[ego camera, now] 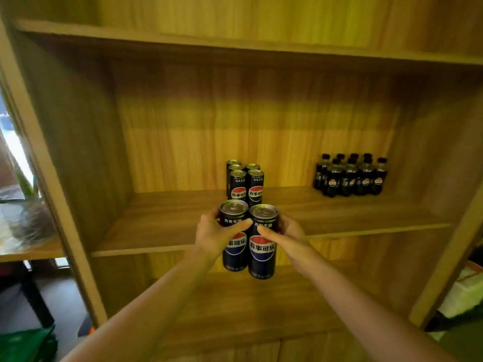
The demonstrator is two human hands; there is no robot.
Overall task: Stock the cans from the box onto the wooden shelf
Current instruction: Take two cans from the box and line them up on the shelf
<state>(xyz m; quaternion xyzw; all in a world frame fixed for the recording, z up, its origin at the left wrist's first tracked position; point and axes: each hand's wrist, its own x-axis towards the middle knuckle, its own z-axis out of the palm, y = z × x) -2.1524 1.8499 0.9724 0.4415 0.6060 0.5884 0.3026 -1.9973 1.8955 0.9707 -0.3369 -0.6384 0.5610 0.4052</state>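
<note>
My left hand [215, 235] grips a tall black cola can [234, 253], and my right hand [286, 235] grips a second black can [262, 257] right beside it. Both cans are upright, side by side, touching, held in the air in front of the wooden shelf board [162, 220]. Just behind them on that board stands a tight group of several matching cans [245, 182]. The box is out of view.
A cluster of several small black cola bottles [351, 176] stands at the back right of the same board. Another board [235, 45] runs above and a lower one [235, 304] below. At the left are a side table with a plant [28, 218] and a green bag [26, 346].
</note>
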